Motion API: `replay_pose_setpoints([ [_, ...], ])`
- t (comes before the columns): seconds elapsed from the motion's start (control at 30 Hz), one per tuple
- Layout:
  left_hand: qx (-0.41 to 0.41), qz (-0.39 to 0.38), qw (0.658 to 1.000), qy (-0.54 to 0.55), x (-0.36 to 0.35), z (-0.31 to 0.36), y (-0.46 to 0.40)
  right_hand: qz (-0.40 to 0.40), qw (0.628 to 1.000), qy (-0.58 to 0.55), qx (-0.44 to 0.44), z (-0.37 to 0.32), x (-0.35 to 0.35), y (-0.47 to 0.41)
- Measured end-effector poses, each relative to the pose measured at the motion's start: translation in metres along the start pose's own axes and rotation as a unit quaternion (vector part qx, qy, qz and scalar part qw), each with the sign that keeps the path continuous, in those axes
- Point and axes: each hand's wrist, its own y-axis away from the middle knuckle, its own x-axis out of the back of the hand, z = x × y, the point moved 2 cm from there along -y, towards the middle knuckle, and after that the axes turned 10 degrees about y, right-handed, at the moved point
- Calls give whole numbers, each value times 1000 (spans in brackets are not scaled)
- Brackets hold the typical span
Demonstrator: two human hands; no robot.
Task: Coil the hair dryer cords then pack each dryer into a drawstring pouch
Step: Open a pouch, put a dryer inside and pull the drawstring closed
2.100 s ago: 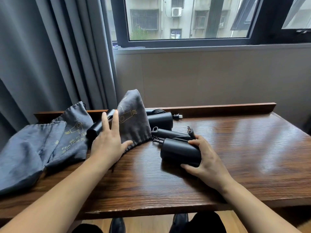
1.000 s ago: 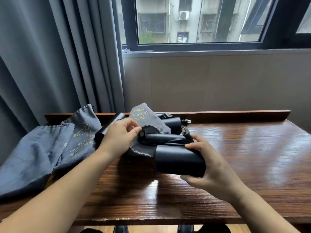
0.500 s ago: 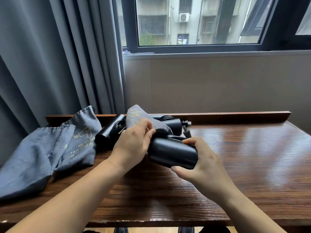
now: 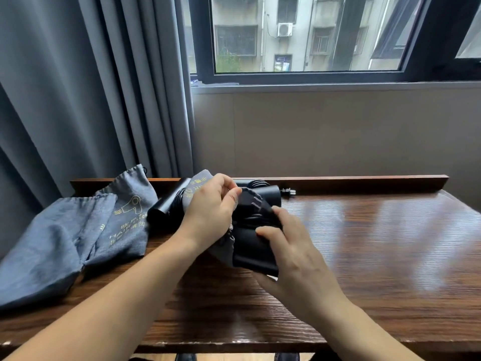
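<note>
Looks like a hotel or apartment room: grey curtains (image 4: pixel 86 100) hang beside a dark-framed window (image 4: pixel 307 76) facing apartment blocks, above a wooden worktop (image 4: pixel 377 256) carrying printed hair dryer pouches (image 4: pixel 127 217).

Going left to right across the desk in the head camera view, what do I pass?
Flat grey pouch → printed grey pouch → black dryer lying at the back → left hand pinching a pouch's rim → right hand gripping a black dryer → bare wooden desk.
</note>
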Motion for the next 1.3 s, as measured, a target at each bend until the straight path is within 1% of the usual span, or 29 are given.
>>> replay_pose_setpoints([
  [0.1, -9, -15, 1000, 1, -1, 6, -1, -47, 994, 75, 69, -2, -3, -3],
  [0.2, -32, -36, 999, 18, 1, 13, 5, -60, 988, 114, 88, 1, -5, -7],
  [0.27, -77, -57, 995, 7, 1, 18, 12, -60, 986, 128, 93, 2, -5, -9],
  [0.37, -160, -94, 981, -53, -7, 26, 26, -69, 987, 123, 79, 0, -8, -12],
  [0.43, -199, -110, 971, -77, -13, 27, 38, -62, 994, 82, 26, 1, -12, -12],
  [0.5, -206, -117, 969, -75, -17, 24, 50, -31, 997, -11, -65, 2, -16, -12],
  [0.6, -200, -129, 969, -64, -17, 17, 65, 2, 976, -111, -188, 9, -25, -10],
  [0.7, -190, -138, 963, -132, -17, 4, 73, 8, 952, -180, -247, 11, -37, -5],
  [0.77, -151, -124, 968, -155, -15, -6, 78, 11, 940, -211, -266, 7, -45, 0],
  [0.83, -112, -108, 977, -147, -15, -13, 83, 11, 938, -218, -268, 3, -54, 5],
  [0.97, -126, -119, 975, -141, -21, -15, 86, 13, 940, -231, -251, -2, -68, 7],
  [1.0, -128, -121, 976, -131, -22, -15, 85, 9, 942, -240, -236, -2, -69, 6],
  [1.07, -131, -123, 978, -109, -21, -14, 83, -11, 945, -276, -173, -3, -69, 3],
  [1.13, -131, -124, 979, -100, -19, -13, 83, -43, 936, -332, -112, -2, -66, 2],
  [1.17, -130, -122, 979, -100, -17, -14, 83, -64, 934, -337, -100, 1, -64, 2],
  [1.2, -130, -122, 978, -105, -15, -15, 83, -85, 940, -315, -101, 5, -62, 2],
  [1.23, -132, -125, 976, -117, -14, -17, 84, -103, 952, -266, -111, 8, -60, 3],
  [1.3, -126, -145, 970, -150, -13, -22, 89, -121, 973, -137, -138, 16, -56, 6],
])
